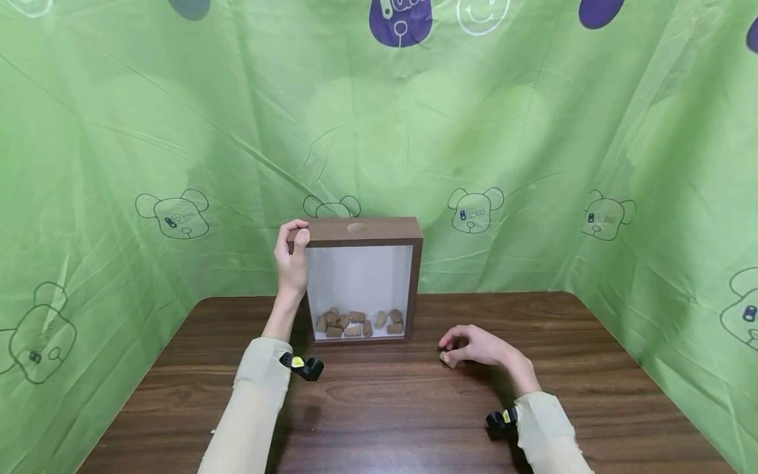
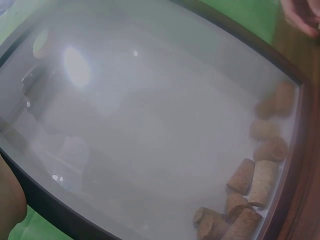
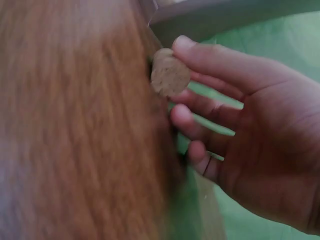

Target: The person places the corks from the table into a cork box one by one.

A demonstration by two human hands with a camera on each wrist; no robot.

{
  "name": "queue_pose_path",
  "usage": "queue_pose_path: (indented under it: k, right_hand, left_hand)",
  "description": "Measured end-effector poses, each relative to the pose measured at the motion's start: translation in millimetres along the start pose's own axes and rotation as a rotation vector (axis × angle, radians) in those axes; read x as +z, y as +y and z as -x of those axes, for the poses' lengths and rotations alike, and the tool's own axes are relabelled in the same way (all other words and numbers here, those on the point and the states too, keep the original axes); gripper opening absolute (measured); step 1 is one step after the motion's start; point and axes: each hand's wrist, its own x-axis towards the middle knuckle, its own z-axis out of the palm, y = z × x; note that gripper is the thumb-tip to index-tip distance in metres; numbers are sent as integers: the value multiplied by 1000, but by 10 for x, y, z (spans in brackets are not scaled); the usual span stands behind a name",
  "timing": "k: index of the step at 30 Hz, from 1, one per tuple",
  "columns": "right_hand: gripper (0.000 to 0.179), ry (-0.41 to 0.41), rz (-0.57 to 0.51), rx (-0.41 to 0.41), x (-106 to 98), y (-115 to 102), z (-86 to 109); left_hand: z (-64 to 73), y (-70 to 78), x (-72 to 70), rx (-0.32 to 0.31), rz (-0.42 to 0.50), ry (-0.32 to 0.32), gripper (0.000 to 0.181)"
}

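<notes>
A brown-framed shadow box [image 1: 417, 289] with a clear front stands upright at the back of the table. Several wine corks [image 1: 353, 324] lie inside along its bottom; the left wrist view shows these corks [image 2: 263, 182] close up behind the pane. My left hand [image 1: 292, 257] grips the box's upper left corner, thumb at the front edge. In the top face is an oval hole [image 1: 357, 228]. To the right of the box, my right hand [image 1: 476, 345] pinches a single cork [image 3: 170, 75] between thumb and fingers, low over the table.
The brown wood-grain table [image 1: 379, 408] reaches back to a green curtain [image 1: 533, 151] printed with bear faces, which hangs behind and on both sides. A small black camera is strapped to each wrist.
</notes>
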Motion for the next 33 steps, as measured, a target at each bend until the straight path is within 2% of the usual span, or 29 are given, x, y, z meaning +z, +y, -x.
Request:
queue_pose_path:
  k: [3, 8, 14, 21, 28, 33]
  right_hand:
    - [27, -32, -48, 16, 11, 39, 16]
    - [20, -62, -70, 2, 18, 73, 18]
    - [19, -40, -76, -22, 6, 54, 26]
    - [23, 70, -81, -90, -59, -77, 21]
    - [17, 243, -31, -96, -170, -257, 23]
    - [20, 361, 10, -101, -281, -491, 1]
  left_hand:
    - [4, -9, -10, -1, -3, 1, 41]
    - [2, -21, -20, -1, 3, 6, 37]
    - [5, -30, -23, -6, 9, 2, 32]
    - [-2, -33, -5, -9, 22, 6, 32]
    - [-11, -44, 32, -8, 50, -9, 34]
    - [-13, -50, 7, 4, 32, 3, 37]
